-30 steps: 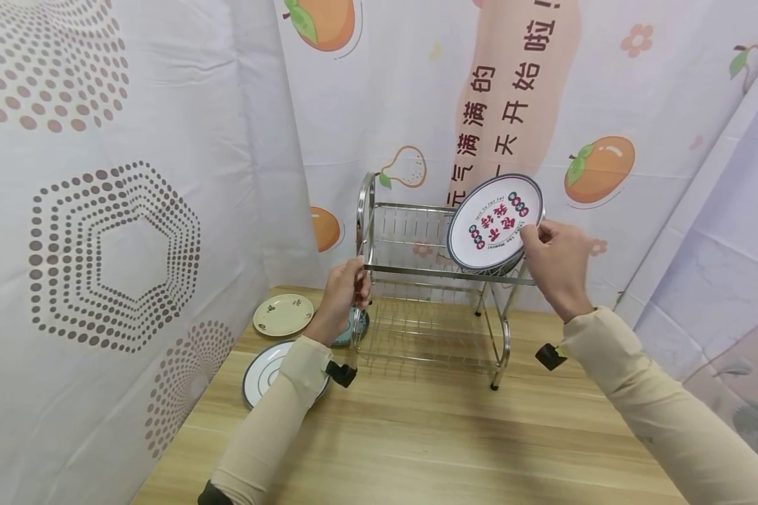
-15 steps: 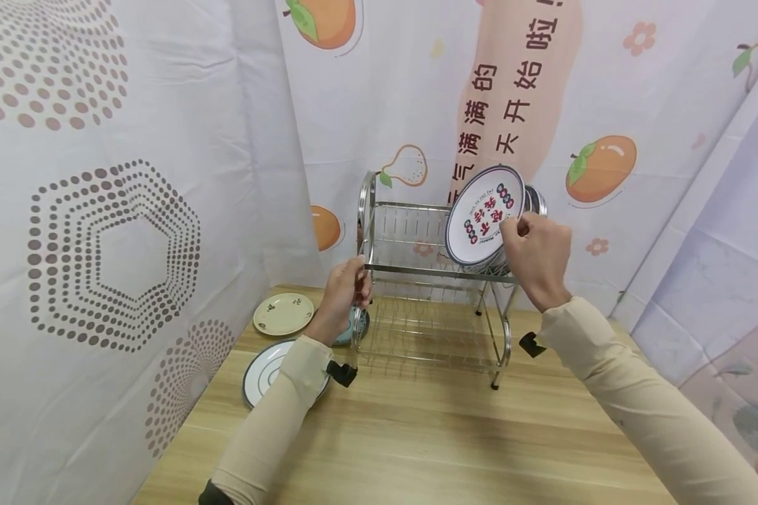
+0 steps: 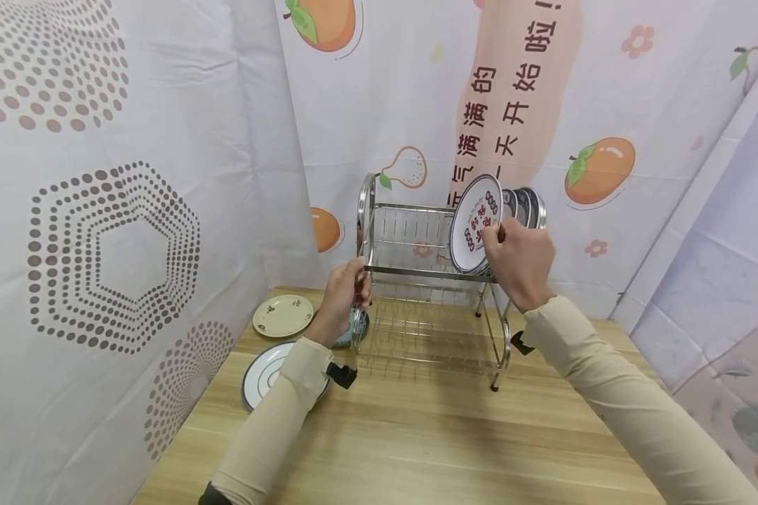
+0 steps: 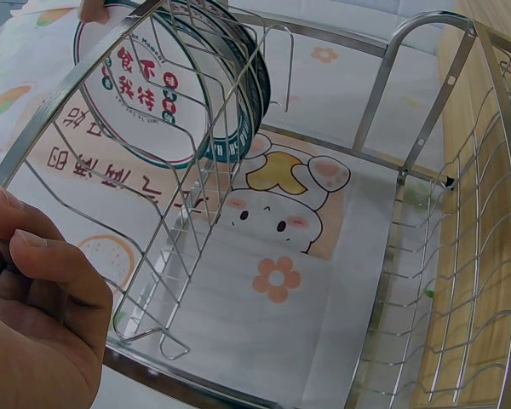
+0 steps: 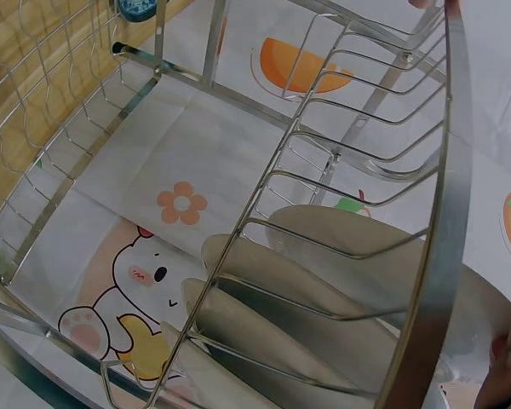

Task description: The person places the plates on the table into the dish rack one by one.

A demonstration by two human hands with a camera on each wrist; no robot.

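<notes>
The wood-grain table (image 3: 404, 442) bears a metal rack (image 3: 429, 273), yellow plate (image 3: 283, 315), white plate (image 3: 265, 376) and blue plate (image 3: 346, 337).

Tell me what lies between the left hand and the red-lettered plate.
The head view shows a bare stretch of the rack's upper tier.

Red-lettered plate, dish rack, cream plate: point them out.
Red-lettered plate (image 3: 474, 224), head view: printed face.
Dish rack (image 3: 426, 272), head view: upper tier's front rail.
Cream plate (image 3: 283, 315), head view: its middle.
</notes>
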